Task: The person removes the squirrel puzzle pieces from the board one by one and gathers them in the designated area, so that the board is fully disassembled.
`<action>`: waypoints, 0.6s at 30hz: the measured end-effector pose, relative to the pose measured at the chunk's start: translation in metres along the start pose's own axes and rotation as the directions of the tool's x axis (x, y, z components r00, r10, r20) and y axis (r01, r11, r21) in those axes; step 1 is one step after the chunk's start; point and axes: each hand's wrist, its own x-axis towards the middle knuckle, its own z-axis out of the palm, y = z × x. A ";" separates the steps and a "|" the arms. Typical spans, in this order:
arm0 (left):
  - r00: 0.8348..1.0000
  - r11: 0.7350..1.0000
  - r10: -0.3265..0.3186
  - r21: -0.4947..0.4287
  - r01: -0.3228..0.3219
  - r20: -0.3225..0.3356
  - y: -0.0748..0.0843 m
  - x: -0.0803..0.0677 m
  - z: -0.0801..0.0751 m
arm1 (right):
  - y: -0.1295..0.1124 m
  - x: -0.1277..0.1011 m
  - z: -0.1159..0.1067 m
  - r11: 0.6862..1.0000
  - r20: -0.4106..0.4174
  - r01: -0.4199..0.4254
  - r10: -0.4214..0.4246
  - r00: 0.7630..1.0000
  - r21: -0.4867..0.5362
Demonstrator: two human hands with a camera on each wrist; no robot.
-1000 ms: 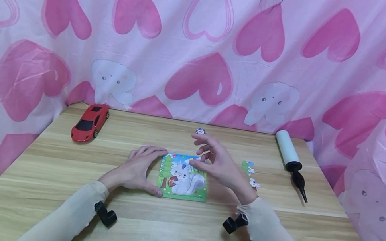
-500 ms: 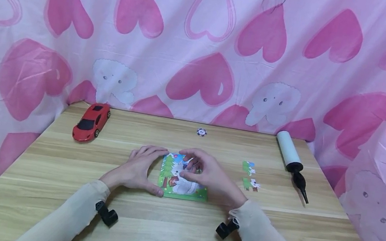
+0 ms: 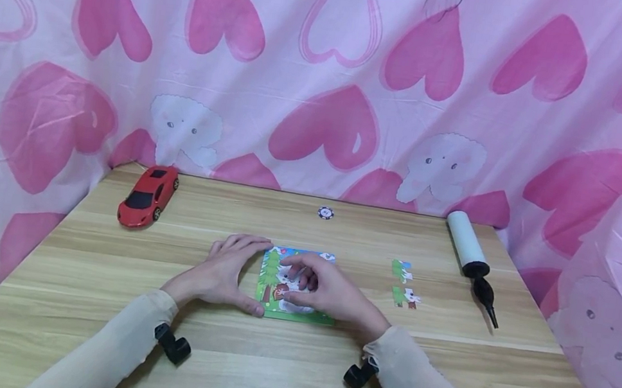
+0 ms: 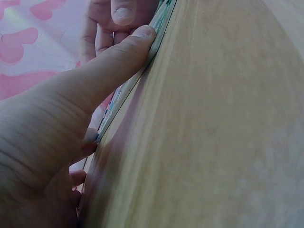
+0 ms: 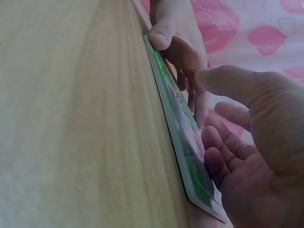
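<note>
- I see the puzzle board [image 3: 275, 293] lying flat at the middle of the desk [image 3: 97, 323], a picture of a white animal and a green tree on it.
- My right hand [image 3: 328, 293] lies over the board's right half; its grip is loosely bent, fingertips [image 3: 295, 276] down on the picture. I cannot tell whether they pinch a piece.
- My left hand [image 3: 222, 277] sits at the board's 9 o'clock edge, grip spread, with the thumb tip [image 4: 142, 33] pressed against the near-left corner and the straight fingers along the far-left corner.
- Two loose puzzle pieces [image 3: 405, 283] lie at 3 o'clock, well apart from the board.
- A small round chip [image 3: 325, 212] is at 12 o'clock.
- A red toy car [image 3: 146, 196] stands at 10 o'clock.
- A hand pump [image 3: 472, 259], white body with black nozzle, lies at 2 o'clock.
- A pink heart-print cloth [image 3: 331, 80] hangs behind.
</note>
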 end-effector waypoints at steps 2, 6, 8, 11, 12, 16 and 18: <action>1.000 1.000 -0.001 -0.004 0.001 0.002 0.000 0.000 0.000 | 0.000 0.000 0.001 1.000 0.009 0.000 0.000 1.000 -0.021; 1.000 1.000 -0.003 -0.016 0.004 0.006 0.000 -0.001 0.000 | 0.000 0.000 0.004 0.998 0.021 -0.007 0.008 1.000 -0.058; 1.000 1.000 -0.006 -0.020 0.006 0.007 0.000 -0.001 0.000 | -0.001 0.000 0.005 0.998 0.026 -0.015 0.017 1.000 -0.066; 1.000 1.000 -0.007 -0.018 0.007 0.006 0.000 -0.001 0.000 | -0.002 0.000 0.006 0.997 0.034 -0.012 0.015 0.999 -0.078; 1.000 1.000 -0.006 -0.017 0.006 0.005 0.000 -0.001 0.000 | -0.002 0.000 0.007 0.996 0.036 -0.007 0.010 0.999 -0.087; 1.000 1.000 -0.006 -0.016 0.006 0.005 0.001 -0.001 0.000 | -0.003 -0.001 0.008 0.993 0.045 0.000 0.005 0.999 -0.115; 1.000 1.000 -0.006 -0.016 0.006 0.005 0.001 -0.001 0.000 | -0.004 -0.001 0.009 0.992 0.048 -0.011 0.017 0.999 -0.129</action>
